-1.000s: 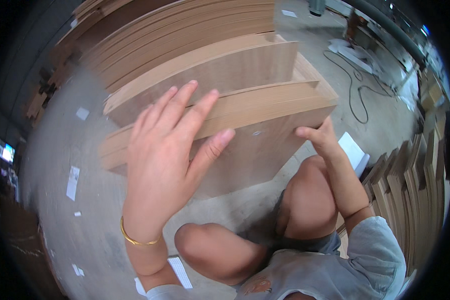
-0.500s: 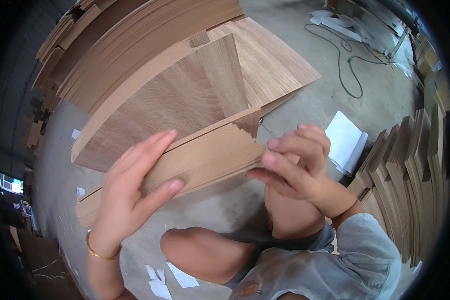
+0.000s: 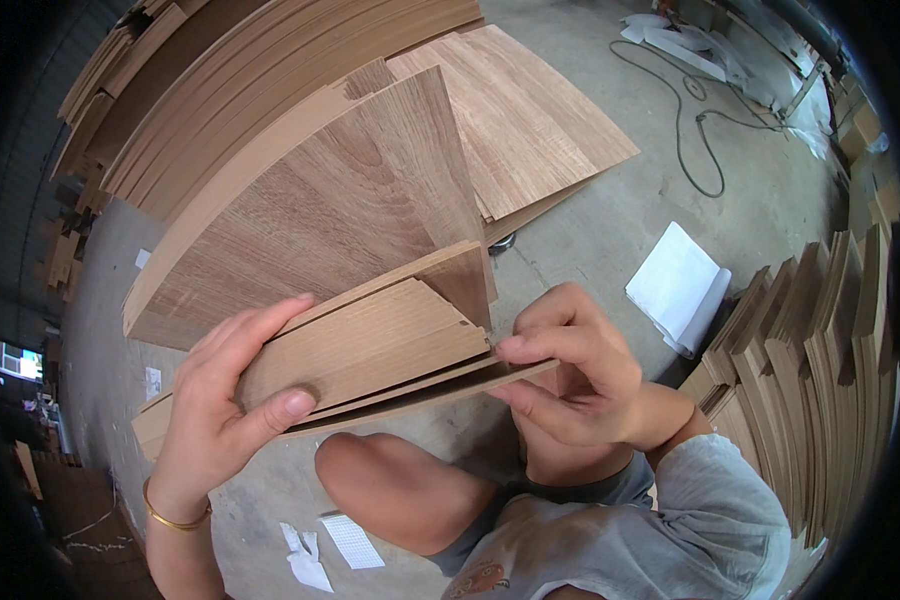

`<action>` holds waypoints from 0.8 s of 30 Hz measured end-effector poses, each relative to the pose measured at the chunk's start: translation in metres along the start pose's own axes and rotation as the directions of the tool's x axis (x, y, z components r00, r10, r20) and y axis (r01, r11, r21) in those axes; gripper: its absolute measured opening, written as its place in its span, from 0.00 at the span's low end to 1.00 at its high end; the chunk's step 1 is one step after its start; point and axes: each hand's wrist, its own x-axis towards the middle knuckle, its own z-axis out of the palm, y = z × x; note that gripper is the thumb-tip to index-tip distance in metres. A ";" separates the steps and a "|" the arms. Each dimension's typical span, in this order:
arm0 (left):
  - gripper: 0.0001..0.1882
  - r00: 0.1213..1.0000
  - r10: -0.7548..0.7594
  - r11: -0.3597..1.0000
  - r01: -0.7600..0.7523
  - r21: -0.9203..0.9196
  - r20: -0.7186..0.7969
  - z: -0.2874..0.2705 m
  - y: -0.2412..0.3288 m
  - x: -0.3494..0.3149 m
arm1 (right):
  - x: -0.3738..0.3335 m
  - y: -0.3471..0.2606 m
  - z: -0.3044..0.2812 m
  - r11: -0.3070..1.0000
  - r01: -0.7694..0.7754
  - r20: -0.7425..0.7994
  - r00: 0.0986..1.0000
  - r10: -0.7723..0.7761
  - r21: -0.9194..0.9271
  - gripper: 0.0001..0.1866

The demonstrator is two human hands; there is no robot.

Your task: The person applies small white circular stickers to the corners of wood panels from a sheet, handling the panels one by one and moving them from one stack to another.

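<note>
A stack of narrow wood-coloured boards (image 3: 370,345) lies slantwise in front of me, above my knees. My left hand (image 3: 210,390) clasps it across its left part, thumb on the near side and fingers over the far edge. With thumb and fingers, my right hand (image 3: 580,370) pinches the right end of the nearest thin strip (image 3: 470,384). That strip stands off from the rest of the stack at its right end, leaving a dark gap, while its left part stays by my left thumb. Behind the stack leans a large wood-grain panel (image 3: 340,190) with a curved edge.
A flat wood-grain panel (image 3: 520,115) lies beyond. Tall board stacks stand at the far left (image 3: 300,70) and at the right (image 3: 820,370). White sheets (image 3: 675,285), a dark cable (image 3: 682,120) and paper scraps (image 3: 305,560) lie on the concrete floor.
The right end of the nearest strip has come away from the stack, opening a gap. My right hand has shifted down and now pinches that strip.
</note>
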 end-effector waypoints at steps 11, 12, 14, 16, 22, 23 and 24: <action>0.26 0.999 0.034 0.982 -0.040 0.186 0.036 -0.005 0.002 0.004 | -0.002 -0.015 -0.008 0.893 -0.311 0.142 0.950 0.279 0.326 0.37; 0.26 0.999 0.033 0.982 -0.038 0.183 0.029 -0.005 0.001 0.003 | -0.001 -0.013 -0.009 0.905 -0.350 0.159 0.934 0.318 0.242 0.46; 0.26 0.998 0.048 0.980 -0.052 0.190 0.028 -0.005 0.001 0.005 | 0.000 -0.008 -0.010 0.939 -0.303 0.197 0.943 0.270 0.165 0.44; 0.26 0.998 0.048 0.981 -0.052 0.189 0.027 -0.005 0.001 0.006 | -0.001 -0.004 -0.009 0.969 -0.210 0.215 0.960 0.179 0.127 0.39; 0.25 0.999 0.033 0.982 -0.035 0.185 0.018 -0.003 0.003 0.005 | 0.003 -0.007 -0.007 0.918 -0.315 0.218 0.939 0.264 0.241 0.29; 0.25 0.999 0.035 0.981 -0.036 0.191 0.012 -0.003 0.004 0.004 | 0.004 -0.008 -0.006 0.917 -0.315 0.219 0.939 0.264 0.243 0.29; 0.25 0.999 0.033 0.981 -0.034 0.192 0.012 -0.003 0.004 0.003 | 0.005 -0.010 -0.005 0.902 -0.341 0.226 0.931 0.286 0.266 0.28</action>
